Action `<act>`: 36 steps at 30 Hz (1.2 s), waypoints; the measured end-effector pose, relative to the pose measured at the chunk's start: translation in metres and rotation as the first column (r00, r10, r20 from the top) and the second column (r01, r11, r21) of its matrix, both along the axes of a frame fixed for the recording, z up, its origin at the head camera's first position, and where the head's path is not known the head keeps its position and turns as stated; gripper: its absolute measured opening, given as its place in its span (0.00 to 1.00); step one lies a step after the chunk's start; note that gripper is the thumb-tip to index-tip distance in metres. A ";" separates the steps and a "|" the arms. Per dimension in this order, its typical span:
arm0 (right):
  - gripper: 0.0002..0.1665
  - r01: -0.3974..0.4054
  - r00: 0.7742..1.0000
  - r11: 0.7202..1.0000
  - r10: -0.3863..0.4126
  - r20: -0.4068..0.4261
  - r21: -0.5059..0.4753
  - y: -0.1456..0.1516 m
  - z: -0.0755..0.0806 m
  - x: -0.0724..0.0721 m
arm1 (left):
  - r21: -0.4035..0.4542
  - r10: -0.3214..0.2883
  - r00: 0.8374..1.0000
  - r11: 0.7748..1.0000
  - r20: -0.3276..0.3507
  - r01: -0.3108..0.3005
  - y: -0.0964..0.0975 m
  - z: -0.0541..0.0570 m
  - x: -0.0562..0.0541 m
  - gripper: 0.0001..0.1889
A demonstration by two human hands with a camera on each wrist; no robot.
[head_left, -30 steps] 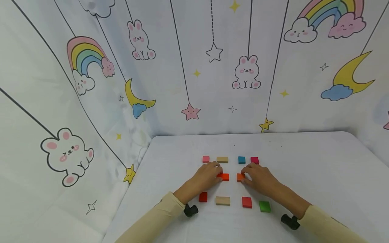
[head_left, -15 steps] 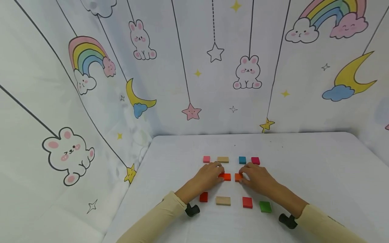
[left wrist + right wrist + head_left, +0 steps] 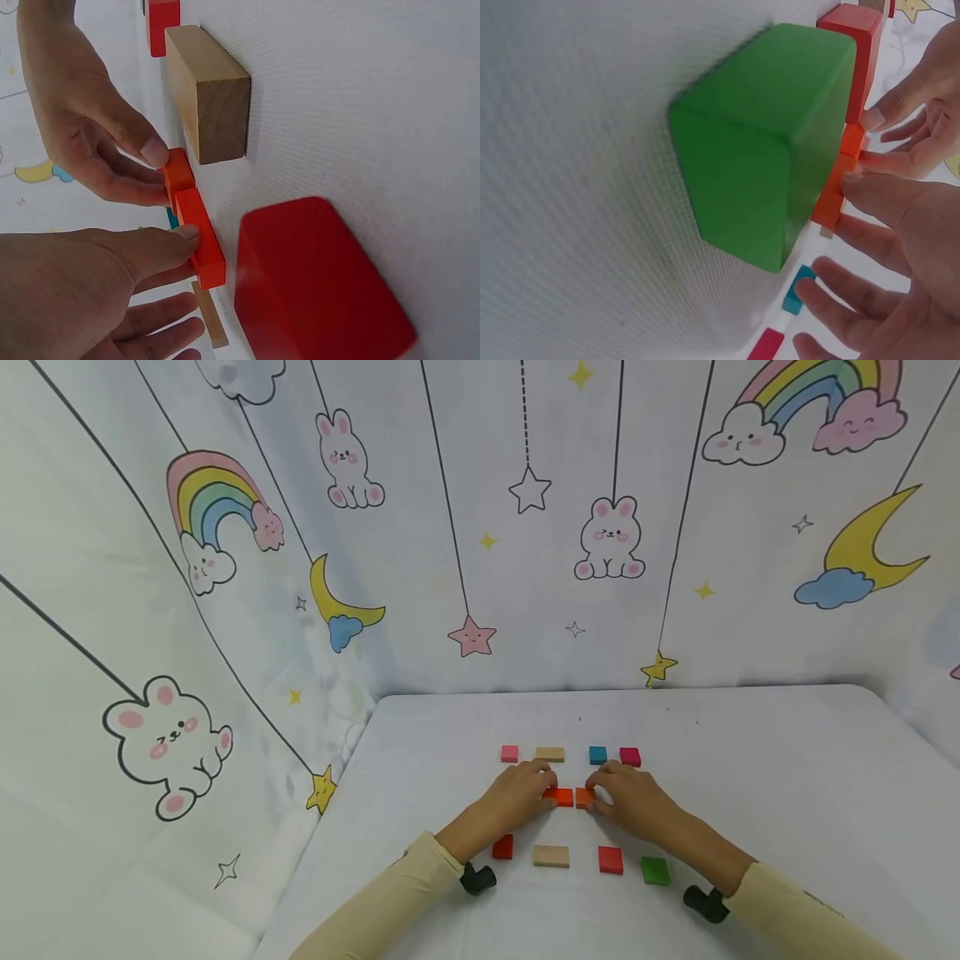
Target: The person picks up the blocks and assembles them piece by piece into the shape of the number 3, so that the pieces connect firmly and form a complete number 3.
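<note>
In the head view my left hand pinches a bright red-orange wooden block between thumb and fingers, low at the white table. Facing it, my right hand pinches an orange block in the same way. The two blocks lie end to end with hardly any space between them. Up close in the left wrist view, the left thumb presses the near side of the red-orange block, and the orange block sits right at its far end. The right wrist view shows the right thumb against the orange block.
Behind the hands stands a row of pink, tan, blue and crimson blocks. Nearer lie a dark red block, a tan block, a red block and a green block. A patterned curtain hangs behind the table.
My right hand has slid the orange block to the left, and my left hand has shifted the red-orange block slightly right. The gap between the two blocks has narrowed.
</note>
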State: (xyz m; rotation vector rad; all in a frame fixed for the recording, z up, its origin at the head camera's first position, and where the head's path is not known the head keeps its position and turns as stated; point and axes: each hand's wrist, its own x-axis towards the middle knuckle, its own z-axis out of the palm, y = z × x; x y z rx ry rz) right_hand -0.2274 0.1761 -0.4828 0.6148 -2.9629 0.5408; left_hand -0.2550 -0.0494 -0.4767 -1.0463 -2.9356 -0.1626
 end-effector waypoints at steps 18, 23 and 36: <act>0.21 -0.003 1.000 1.000 0.003 0.000 0.010 -0.002 0.001 0.000 | -0.045 0.020 1.000 0.999 0.006 -0.020 0.004 0.000 0.000 0.18; 0.21 0.000 1.000 1.000 0.000 0.014 0.010 -0.003 -0.001 -0.001 | -0.033 0.016 1.000 0.999 0.012 -0.015 0.004 0.001 0.000 0.17; 0.24 -0.007 0.999 1.000 0.007 -0.037 0.015 0.005 0.010 -0.006 | -0.016 0.014 0.999 1.000 0.034 -0.014 0.003 0.003 0.002 0.16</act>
